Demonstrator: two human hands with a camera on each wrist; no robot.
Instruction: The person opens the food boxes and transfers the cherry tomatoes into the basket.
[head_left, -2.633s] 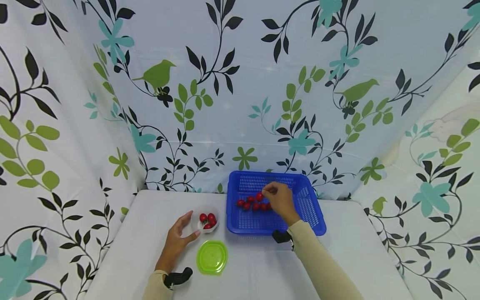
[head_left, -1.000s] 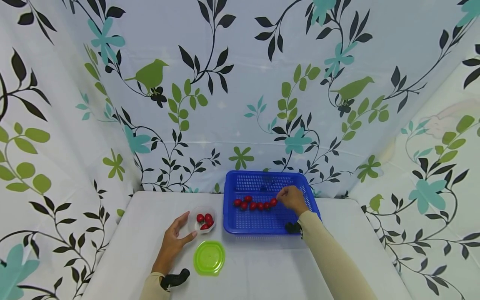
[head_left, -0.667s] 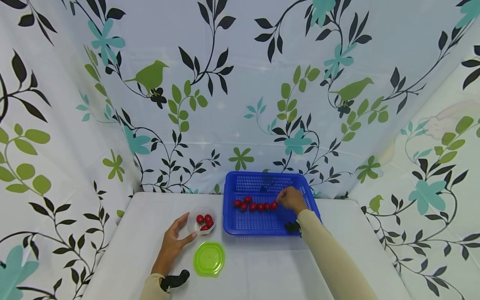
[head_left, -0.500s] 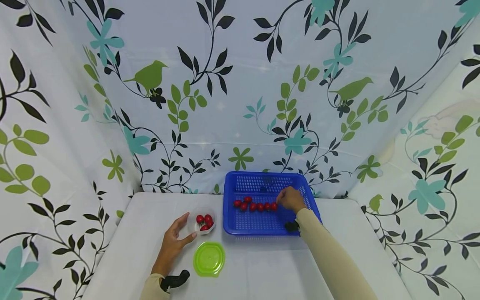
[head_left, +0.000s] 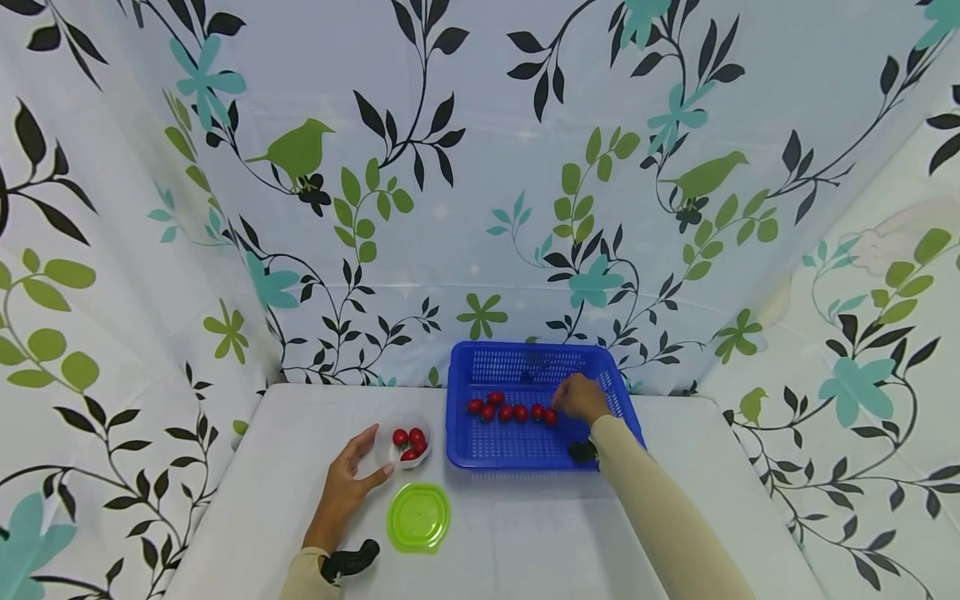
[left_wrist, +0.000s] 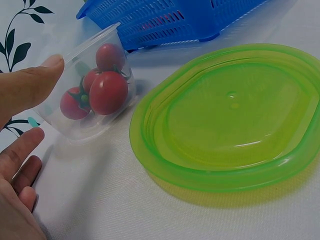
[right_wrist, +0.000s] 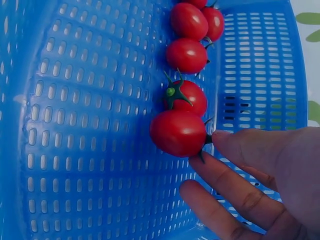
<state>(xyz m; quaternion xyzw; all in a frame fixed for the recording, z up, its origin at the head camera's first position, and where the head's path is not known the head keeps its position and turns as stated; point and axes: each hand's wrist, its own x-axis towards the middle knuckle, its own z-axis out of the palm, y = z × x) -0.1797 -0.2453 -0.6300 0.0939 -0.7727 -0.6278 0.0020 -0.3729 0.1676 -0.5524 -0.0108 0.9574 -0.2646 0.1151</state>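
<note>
My left hand point(head_left: 348, 482) holds a clear plastic container point(head_left: 384, 440) from its left side, thumb and fingertips about its rim. Several cherry tomatoes point(left_wrist: 108, 93) sit inside it. Over the blue basket point(head_left: 517, 463), my right hand point(head_left: 583, 400) reaches in from the right. Thumb and index fingertip pinch at the green stem of a cherry tomato point(right_wrist: 178, 133), which lies at the right end of a row. Another cherry tomato point(right_wrist: 192, 99) with its stem turned up touches it. More cherry tomatoes point(head_left: 487, 412) continue leftward along the basket floor.
A green lid point(head_left: 418, 518) lies on the white table point(head_left: 517, 550), in front of the container. The basket stands close to the container's right, with raised perforated walls. Behind the table hangs a patterned curtain point(head_left: 465, 208).
The right hand has gone from holding a tomato raised above the row to the row's right end, lower down. In the last half second the two end tomatoes shifted slightly. The left hand stays put.
</note>
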